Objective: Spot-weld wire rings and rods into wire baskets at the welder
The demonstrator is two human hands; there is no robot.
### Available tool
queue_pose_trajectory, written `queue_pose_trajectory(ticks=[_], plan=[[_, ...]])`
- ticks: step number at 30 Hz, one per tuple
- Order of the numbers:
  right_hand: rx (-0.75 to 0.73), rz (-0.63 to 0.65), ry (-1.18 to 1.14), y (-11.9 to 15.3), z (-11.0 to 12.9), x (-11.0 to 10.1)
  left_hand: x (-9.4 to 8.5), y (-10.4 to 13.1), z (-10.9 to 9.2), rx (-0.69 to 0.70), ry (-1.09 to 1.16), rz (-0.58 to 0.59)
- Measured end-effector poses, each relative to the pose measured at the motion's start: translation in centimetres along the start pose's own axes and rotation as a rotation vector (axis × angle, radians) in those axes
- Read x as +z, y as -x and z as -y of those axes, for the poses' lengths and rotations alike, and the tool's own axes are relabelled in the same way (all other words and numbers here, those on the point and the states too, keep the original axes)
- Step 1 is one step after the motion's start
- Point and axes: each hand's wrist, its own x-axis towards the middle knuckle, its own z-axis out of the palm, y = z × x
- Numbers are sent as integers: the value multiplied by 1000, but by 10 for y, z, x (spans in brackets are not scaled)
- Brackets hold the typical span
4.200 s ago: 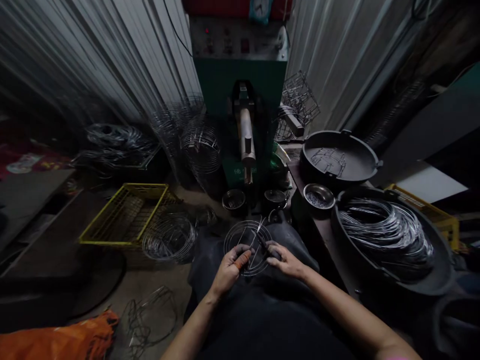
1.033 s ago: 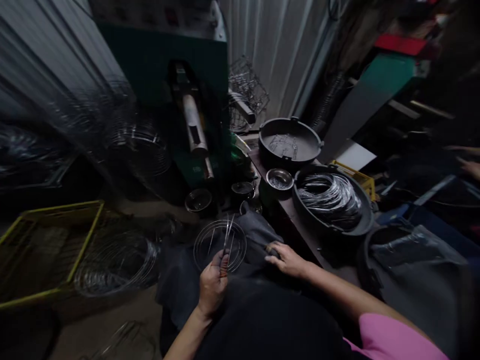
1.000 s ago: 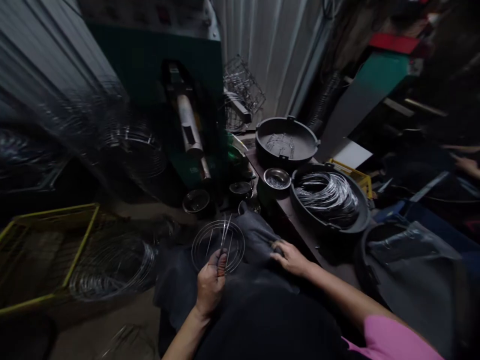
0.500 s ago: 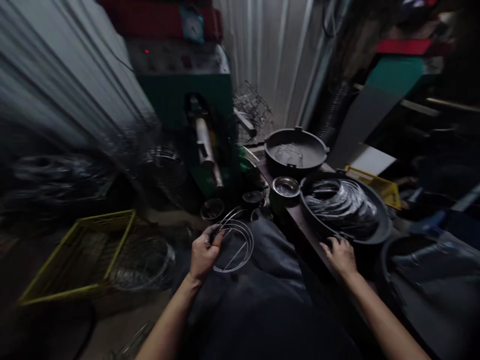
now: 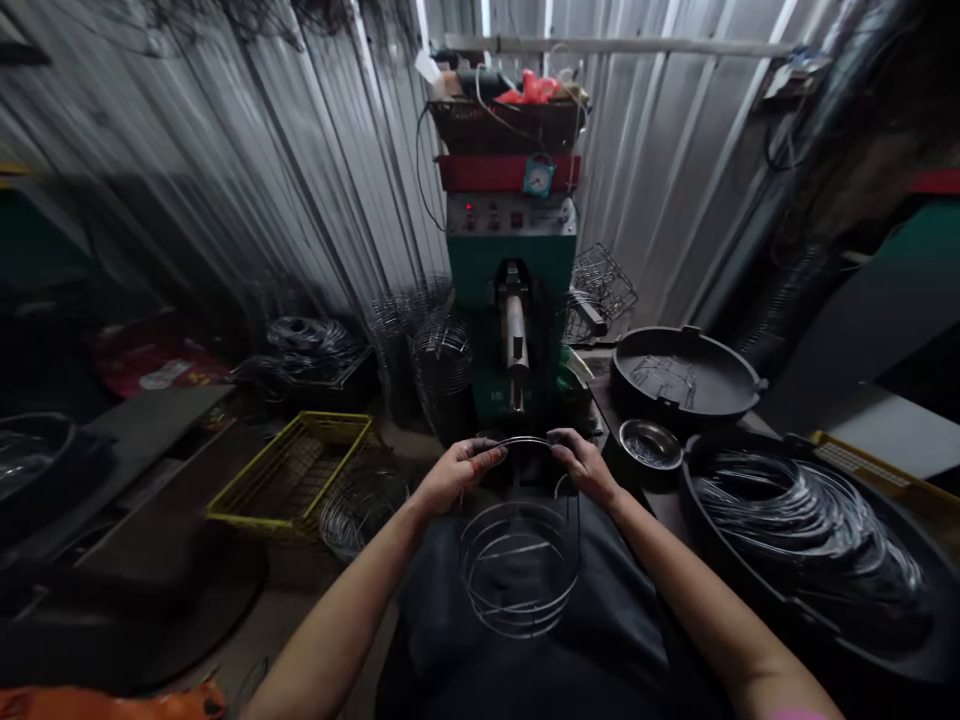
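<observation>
In front of my body, below the machine's metal arms, my left hand [image 5: 463, 470] and my right hand [image 5: 585, 466] pinch opposite ends of a curved wire at the top of a round wire frame [image 5: 519, 606]. The frame has several thin rings and a straight crossbar, and its lower part sits over the dark apron [image 5: 622, 600] on my lap. An upright wire runs beneath my right hand. How the top wire joins the lower rings is hard to make out. Just beyond my hands stands a green machine [image 5: 469, 268] with two stubby metal arms [image 5: 516, 335], one above the other.
To the right, a black tub [image 5: 694, 500] holds many wire rings; behind it are a small metal bowl [image 5: 651, 444] and a round black pan [image 5: 690, 345] with bent wire pieces. At left lie a yellow crate [image 5: 259, 522] and a wire bundle [image 5: 364, 510]. Corrugated metal [image 5: 637, 130] walls the back.
My right hand has left the black tub's rim and joined my left hand on the wire. Wire rings once held at left now hang centrally before the machine. The view has turned right-to-left and upward.
</observation>
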Motion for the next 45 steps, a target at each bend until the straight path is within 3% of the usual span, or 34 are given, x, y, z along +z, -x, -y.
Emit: queue_pose_trajectory(ticks=[3, 5, 9, 12, 17, 24, 34, 45], plan=[[85, -3, 46, -6, -13, 21, -7, -18, 18, -76, 37, 4], [124, -1, 87, -8, -20, 30, -9, -29, 29, -55, -10, -32], [156, 22, 182, -13, -28, 34, -12, -48, 48, 133, -258, -132], [171, 42, 235, -18, -33, 33, -18, -58, 54, 243, -486, -142], [175, 32, 240, -29, -45, 35, -25, -69, 53, 263, -714, -121], [173, 22, 201, -46, -56, 36, -25, -86, 49, 252, -712, -125], [134, 93, 266, -60, -52, 29, -32, -103, 46, 268, -716, -72], [125, 263, 599, -72, -53, 30, -33, -107, 45, 341, -852, -33]])
